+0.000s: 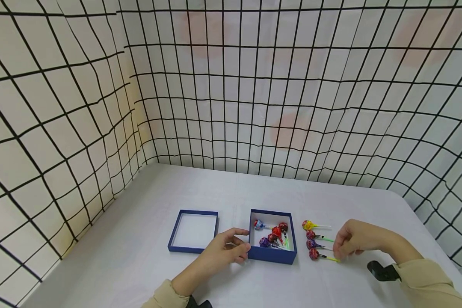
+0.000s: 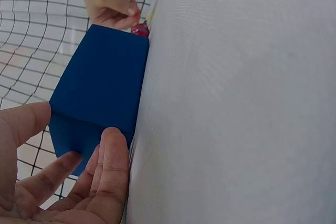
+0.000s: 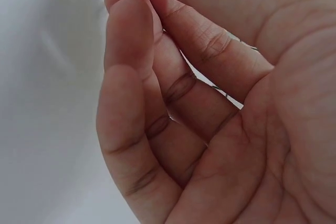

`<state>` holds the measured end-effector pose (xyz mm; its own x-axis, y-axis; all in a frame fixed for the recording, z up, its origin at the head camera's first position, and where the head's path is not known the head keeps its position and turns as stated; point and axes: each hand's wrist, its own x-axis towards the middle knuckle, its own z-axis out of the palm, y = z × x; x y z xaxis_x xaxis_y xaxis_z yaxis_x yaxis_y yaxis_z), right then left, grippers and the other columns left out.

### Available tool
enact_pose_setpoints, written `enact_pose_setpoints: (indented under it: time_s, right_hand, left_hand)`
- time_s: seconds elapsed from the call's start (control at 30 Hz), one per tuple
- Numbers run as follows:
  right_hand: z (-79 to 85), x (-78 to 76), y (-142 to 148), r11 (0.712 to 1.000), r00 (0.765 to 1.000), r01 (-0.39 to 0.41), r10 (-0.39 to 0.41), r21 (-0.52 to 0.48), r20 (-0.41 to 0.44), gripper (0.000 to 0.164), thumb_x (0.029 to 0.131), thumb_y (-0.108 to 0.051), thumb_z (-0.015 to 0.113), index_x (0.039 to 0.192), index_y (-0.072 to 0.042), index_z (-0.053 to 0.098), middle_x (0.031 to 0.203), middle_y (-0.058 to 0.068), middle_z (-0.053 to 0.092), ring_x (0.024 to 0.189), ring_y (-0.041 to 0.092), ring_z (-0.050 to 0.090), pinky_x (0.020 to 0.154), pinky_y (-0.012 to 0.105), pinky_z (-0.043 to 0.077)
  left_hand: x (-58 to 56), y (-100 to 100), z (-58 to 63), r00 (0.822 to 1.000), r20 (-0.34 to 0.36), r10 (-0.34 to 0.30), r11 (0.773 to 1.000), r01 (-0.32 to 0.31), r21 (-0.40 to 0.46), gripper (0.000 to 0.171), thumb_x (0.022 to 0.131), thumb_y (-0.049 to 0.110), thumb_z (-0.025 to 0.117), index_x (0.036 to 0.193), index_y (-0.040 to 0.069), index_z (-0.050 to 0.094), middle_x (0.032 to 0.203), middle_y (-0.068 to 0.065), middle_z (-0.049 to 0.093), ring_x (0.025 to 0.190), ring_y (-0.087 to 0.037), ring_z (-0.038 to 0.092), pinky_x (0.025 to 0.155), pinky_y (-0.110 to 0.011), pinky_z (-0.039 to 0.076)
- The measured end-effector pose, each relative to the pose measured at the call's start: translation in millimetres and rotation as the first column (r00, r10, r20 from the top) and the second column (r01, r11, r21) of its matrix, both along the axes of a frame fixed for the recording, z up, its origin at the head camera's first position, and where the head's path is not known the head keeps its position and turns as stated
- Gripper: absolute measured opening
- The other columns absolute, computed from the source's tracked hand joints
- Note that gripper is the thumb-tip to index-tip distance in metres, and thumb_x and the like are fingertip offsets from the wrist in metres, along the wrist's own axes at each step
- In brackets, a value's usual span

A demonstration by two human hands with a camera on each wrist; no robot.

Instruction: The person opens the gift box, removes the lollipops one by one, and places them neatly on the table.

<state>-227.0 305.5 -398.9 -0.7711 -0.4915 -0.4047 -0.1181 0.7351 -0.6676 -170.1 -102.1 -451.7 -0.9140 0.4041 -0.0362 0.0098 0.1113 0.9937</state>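
Observation:
My left hand [image 1: 225, 250] rests its fingertips against the left side of a blue box [image 1: 271, 255], fingers relaxed, not wrapped round it. The left wrist view shows these fingers [image 2: 113, 153] at the box's near end. Several wrapped lollipops [image 1: 276, 232] lie inside the box. To its right, a column of lollipops lies with sticks pointing right: a yellow one [image 1: 308, 225], a dark red one [image 1: 311, 235], a purple one [image 1: 311, 244] and a red one [image 1: 314, 254]. My right hand [image 1: 363, 241] has thumb and fingertips together at the purple lollipop's stick end, apparently pinching it.
A blue-rimmed lid [image 1: 192, 250] with a white inside lies left of the box. All stand on a white-covered table [image 1: 231, 192]. Black netting [image 1: 238, 102] over white cloth encloses the back and sides. Black wrist straps [image 1: 383, 272] sit at the beige cuffs.

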Motion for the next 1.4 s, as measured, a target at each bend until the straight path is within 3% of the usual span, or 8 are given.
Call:
enact_pose_setpoints:
  time_s: [0.5,0.8,1.13,1.4]
  right_hand:
    - [41.0,-15.3,-23,0.997,0.997,0.006,0.0,0.074,-0.076,0.021,0.086,-0.025,0.079,0.094,-0.006,0.076,0.079,0.001,0.069,0.072,0.015,0.054,0.059,0.028,0.048]
    - [62.5,-25.6,-51,0.998,0.997,-0.027,0.031,0.057,-0.07,0.025,0.084,-0.028,0.081,0.096,-0.007,0.075,0.086,0.004,0.075,0.081,0.019,0.062,0.07,0.035,0.053]
    - [71.5,-30.1,-86,0.995,0.995,-0.08,0.082,0.062,-0.047,0.016,0.085,-0.019,0.08,0.094,-0.007,0.076,0.084,0.004,0.075,0.075,0.016,0.058,0.068,0.032,0.052]
    - [67.8,-31.2,-114,0.99,0.994,-0.1,0.103,0.095,-0.023,0.014,0.084,-0.017,0.081,0.091,-0.007,0.075,0.08,0.003,0.074,0.072,0.016,0.063,0.074,0.038,0.061]
  left_hand:
    - [-1.0,-1,-0.2,1.0,0.007,-0.003,1.0,0.003,-0.022,0.047,0.097,0.023,0.069,0.139,0.006,0.055,0.101,-0.01,0.068,0.086,-0.023,0.071,0.077,-0.035,0.063]
    - [-0.6,-1,-0.4,1.0,-0.001,-0.005,1.0,0.005,-0.02,0.048,0.097,0.023,0.068,0.139,0.006,0.054,0.102,-0.012,0.068,0.086,-0.024,0.071,0.077,-0.036,0.063]
    - [-0.6,-1,0.1,1.0,0.006,0.002,0.999,-0.002,-0.037,0.046,0.097,0.024,0.068,0.138,0.008,0.056,0.102,-0.01,0.068,0.086,-0.024,0.071,0.078,-0.037,0.063]
    - [0.1,-2,0.8,1.0,0.008,-0.001,0.999,0.001,-0.036,0.047,0.097,0.026,0.069,0.138,0.009,0.056,0.102,-0.009,0.068,0.086,-0.022,0.07,0.077,-0.033,0.062]
